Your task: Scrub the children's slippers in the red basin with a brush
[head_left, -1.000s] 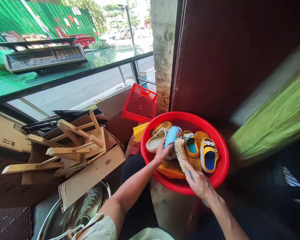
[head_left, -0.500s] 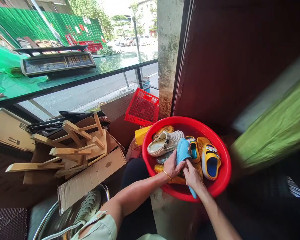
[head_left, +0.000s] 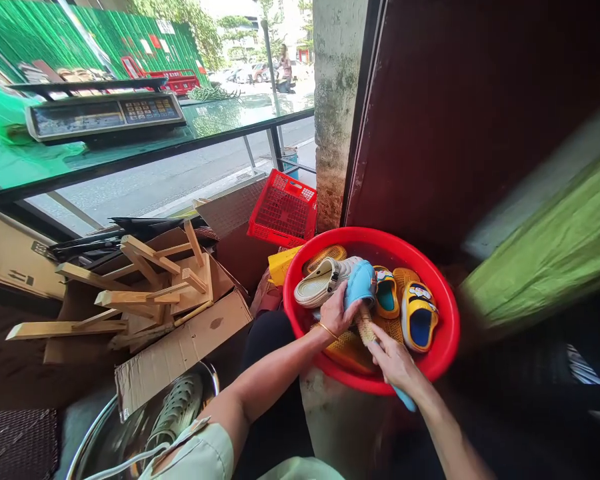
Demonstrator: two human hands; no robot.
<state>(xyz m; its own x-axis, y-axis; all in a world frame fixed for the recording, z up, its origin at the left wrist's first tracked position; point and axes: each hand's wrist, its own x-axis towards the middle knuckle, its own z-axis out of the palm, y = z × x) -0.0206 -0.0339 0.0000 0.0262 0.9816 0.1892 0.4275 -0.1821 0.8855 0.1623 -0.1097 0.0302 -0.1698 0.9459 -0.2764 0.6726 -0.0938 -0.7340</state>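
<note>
The left hand has its fingers curled on the blue clog, gripping it along the near edge, with the toe tilted up and away; the clog is held over the red basin. The right hand has its fingers wrapped around the brush, whose pale bristles run forward from them to the clog's opening, while its blue handle end sticks out behind them; how far the tip reaches inside is hidden. Just beyond the left fingers, in the basin, lies a cream clog with a dark strap rivet. Ahead of the right fingers sits a yellow shoe with a teal lining, and to their right a yellow shoe with a blue lining. Farther ahead of the left fingers, outside the basin, a red crate stands tilted; well off to their left are wooden legs above a cardboard flap
</note>
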